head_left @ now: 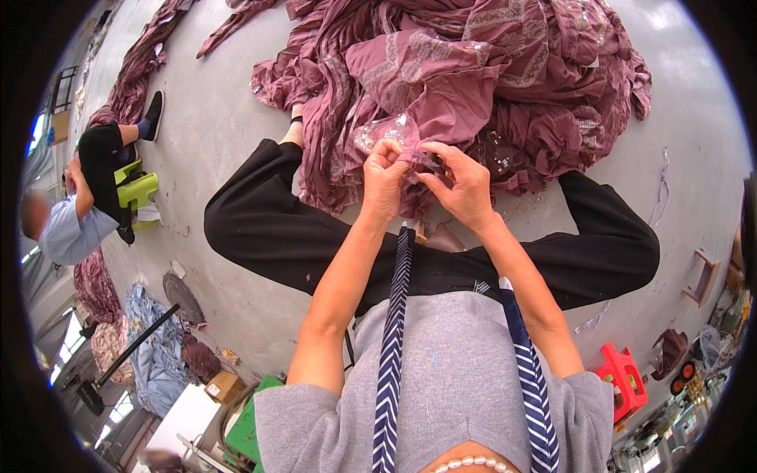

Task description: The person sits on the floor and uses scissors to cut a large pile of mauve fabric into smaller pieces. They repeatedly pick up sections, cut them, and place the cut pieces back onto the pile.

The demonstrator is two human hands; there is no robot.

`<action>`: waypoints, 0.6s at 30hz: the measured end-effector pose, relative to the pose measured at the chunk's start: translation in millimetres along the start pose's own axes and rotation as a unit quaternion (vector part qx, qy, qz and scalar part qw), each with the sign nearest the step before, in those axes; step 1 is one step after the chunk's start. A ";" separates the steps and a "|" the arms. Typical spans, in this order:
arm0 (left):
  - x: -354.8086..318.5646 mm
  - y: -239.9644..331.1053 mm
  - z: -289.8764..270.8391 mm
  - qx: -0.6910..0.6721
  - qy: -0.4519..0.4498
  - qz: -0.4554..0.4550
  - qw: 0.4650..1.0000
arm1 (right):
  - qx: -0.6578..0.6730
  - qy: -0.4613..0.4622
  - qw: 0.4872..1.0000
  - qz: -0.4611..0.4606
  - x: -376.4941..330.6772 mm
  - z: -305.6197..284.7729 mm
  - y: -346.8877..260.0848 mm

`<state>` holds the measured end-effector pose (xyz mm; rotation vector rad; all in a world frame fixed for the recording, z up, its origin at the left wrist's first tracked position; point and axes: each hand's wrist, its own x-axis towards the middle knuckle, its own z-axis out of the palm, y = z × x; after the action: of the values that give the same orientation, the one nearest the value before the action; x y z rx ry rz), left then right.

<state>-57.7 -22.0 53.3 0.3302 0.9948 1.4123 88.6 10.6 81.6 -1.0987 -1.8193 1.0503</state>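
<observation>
The room is filled by a grey floor (236,91), brightly lit at upper right. Bright windows (72,333) are seen along the left rim. A green stool (139,191) is placed at left, a red stool (624,383) at lower right.

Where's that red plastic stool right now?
In the head view, the red plastic stool is at the lower right, on the person's right side, just beyond the grey right sleeve.

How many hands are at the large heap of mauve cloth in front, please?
2: the left hand pinches the mauve cloth at the heap's near side; the right hand is just right of it, fingertips at the same part. No other hand shows there.
</observation>
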 end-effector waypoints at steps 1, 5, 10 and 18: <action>0.1 -0.8 -0.8 0.004 -0.004 -0.003 1.000 | 0.021 -0.016 1.000 -0.001 1.9 0.7 0.1; -0.7 -3.0 -4.8 0.025 -0.036 -0.027 0.999 | 0.050 -0.066 0.996 0.017 5.8 0.5 4.7; -2.1 -3.5 -8.2 0.026 -0.053 -0.045 0.997 | 0.284 -0.038 0.937 0.199 6.6 3.8 9.1; -5.4 -3.2 -10.2 -0.030 -0.032 -0.061 0.997 | 0.332 -0.011 0.916 0.226 11.3 -0.2 14.3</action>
<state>-62.3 -31.2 47.1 0.2647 0.9032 1.3113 89.1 25.2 70.8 -1.0822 -1.0737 1.7863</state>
